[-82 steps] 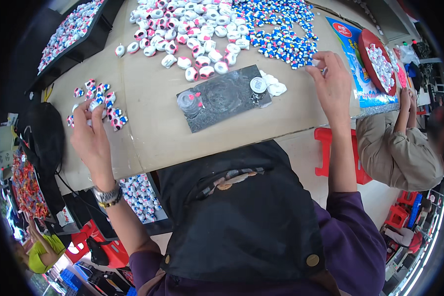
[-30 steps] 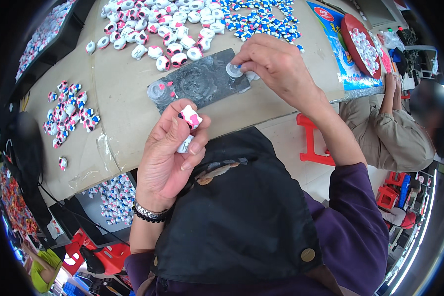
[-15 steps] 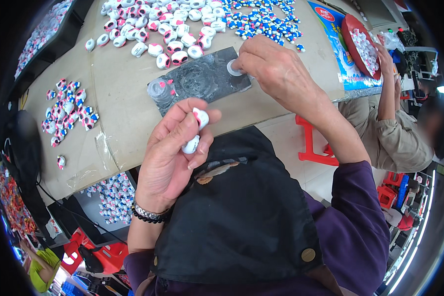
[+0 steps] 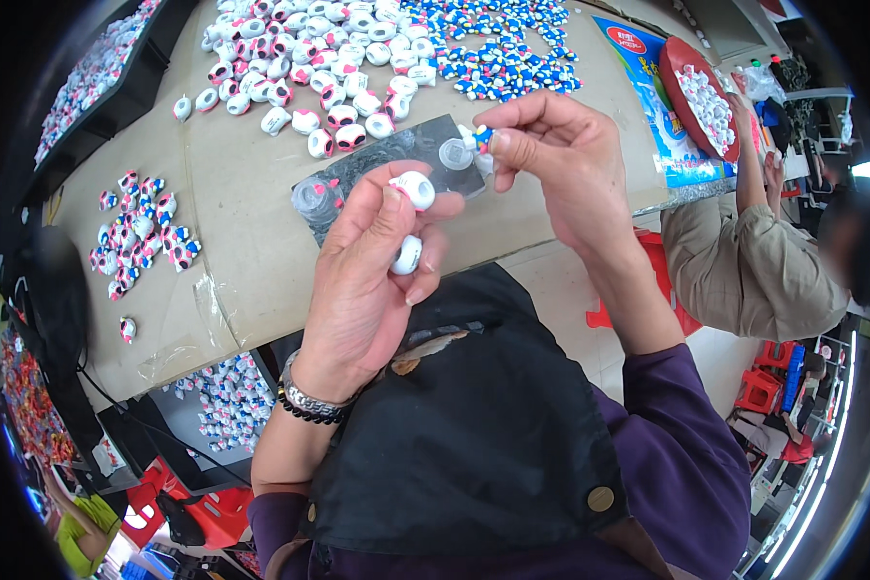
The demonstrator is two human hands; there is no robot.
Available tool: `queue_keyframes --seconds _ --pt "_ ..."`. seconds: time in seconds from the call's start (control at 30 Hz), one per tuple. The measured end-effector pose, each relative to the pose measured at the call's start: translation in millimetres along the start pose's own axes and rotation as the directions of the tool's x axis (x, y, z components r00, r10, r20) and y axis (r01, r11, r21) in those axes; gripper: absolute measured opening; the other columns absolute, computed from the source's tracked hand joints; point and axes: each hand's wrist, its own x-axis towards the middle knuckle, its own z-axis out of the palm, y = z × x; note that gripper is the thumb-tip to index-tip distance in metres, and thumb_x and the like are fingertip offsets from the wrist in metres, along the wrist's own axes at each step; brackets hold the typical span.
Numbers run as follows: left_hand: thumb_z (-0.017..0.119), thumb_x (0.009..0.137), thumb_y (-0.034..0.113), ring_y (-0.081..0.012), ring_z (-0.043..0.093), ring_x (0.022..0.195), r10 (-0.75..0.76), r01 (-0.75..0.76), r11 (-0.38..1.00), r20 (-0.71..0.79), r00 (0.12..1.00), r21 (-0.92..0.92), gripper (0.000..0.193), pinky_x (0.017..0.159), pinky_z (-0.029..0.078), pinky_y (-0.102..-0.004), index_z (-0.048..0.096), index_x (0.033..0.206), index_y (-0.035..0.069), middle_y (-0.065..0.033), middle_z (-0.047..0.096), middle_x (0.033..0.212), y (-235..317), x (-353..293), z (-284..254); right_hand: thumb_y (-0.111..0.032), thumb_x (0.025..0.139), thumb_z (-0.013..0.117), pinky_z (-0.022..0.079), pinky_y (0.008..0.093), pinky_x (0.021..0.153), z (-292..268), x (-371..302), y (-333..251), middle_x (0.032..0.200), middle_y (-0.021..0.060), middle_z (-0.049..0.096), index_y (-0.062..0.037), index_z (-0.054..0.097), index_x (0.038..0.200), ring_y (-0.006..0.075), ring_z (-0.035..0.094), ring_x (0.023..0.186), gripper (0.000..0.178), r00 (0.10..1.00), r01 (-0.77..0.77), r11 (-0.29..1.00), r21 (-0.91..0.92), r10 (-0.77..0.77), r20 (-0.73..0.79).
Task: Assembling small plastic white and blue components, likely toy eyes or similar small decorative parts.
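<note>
My left hand (image 4: 367, 246) is closed with the palm turned up. Thumb and fingertips grip a white figurine head (image 4: 415, 187), its round opening turned toward my right hand; a second white head (image 4: 408, 253) sits lower among the same fingers. My right hand (image 4: 561, 159) pinches a small blue figurine body (image 4: 481, 138) with a white end, just above a small round clear dish (image 4: 456, 155). That dish rests at the right end of a dark slab (image 4: 433, 133). Another round clear dish (image 4: 311, 196) with pink bits beside it lies at the slab's left end, partly behind my left hand.
Heaps of pink-and-white heads (image 4: 309, 58) and blue bodies (image 4: 503, 53) lie at the back. Joined figurines (image 4: 145, 232) are grouped at left. A black bin (image 4: 169, 48) stands far left. Right, a red tray (image 4: 675, 82) holds white pieces beside a seated person (image 4: 759, 261).
My right hand has lifted from the clear dish, now showing the blue body in its pinch. My left hand moved slightly right and up, and turned the upper head so its opening shows.
</note>
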Motion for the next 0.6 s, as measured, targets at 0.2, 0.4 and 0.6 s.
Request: queue_keyframes --seconds 0.2,0.4,0.6 --pt "0.055 0.098 0.026 -0.0048 0.047 0.066 0.043 -0.044 0.997 -0.020 0.999 -0.068 0.027 0.051 0.035 -0.0189 0.051 0.120 0.010 -0.0012 0.061 0.098 -12 5 -2 0.006 0.082 0.066 0.051 0.0215 0.057 24 -16 6 0.085 0.0086 0.066 0.0048 0.067 0.092 0.0112 0.064 0.070 0.010 0.982 0.186 0.980 0.076 -0.182 -0.051" --pt "0.060 0.095 0.023 -0.0039 0.048 0.067 0.090 -0.091 0.994 -0.023 0.996 -0.058 0.028 0.051 0.034 -0.0185 0.052 0.119 0.009 0.0031 0.058 0.090 -12 6 -2 0.010 0.081 0.065 0.052 0.0224 0.060 30 -20 8 0.093 0.0115 0.063 0.0071 0.066 0.093 0.0116 0.061 0.072 0.012 0.977 0.213 0.977 0.018 -0.213 -0.019" --pt "0.063 0.093 0.019 -0.0038 0.045 0.065 0.234 -0.237 0.968 0.038 0.971 0.081 0.026 0.050 0.032 -0.0187 0.052 0.113 0.007 0.0013 0.057 0.088 -15 7 -11 0.010 0.079 0.066 0.049 0.0218 0.059 31 -22 6 0.086 0.0089 0.060 0.0061 0.067 0.089 0.0105 0.059 0.069 0.010 0.949 0.315 0.929 -0.193 -0.313 0.039"
